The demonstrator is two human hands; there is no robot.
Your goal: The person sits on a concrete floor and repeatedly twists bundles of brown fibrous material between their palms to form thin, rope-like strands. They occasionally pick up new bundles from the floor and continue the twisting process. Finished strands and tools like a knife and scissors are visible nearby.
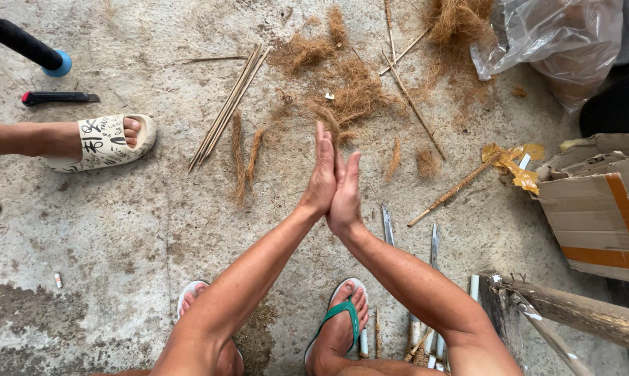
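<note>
- Two hands are seen, the left hand and right hand, pressed flat palm to palm with fingers straight, forearms angled upward.
- One fibre tuft, brown and wiry, is pinched between the palms, its end showing above the fingertips.
- Beyond the tuft, a loose fibre pile is spread on rough concrete.
- Left of the tuft, one bundle of thin sticks is laid.

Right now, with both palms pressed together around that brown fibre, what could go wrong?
The fibre strand sticks out only at the fingertips of the left hand and right hand, so it might slip free or fray. Metal blades lie on the ground close beside the person's sandalled foot; a shift could perhaps bring it against an edge.
</note>
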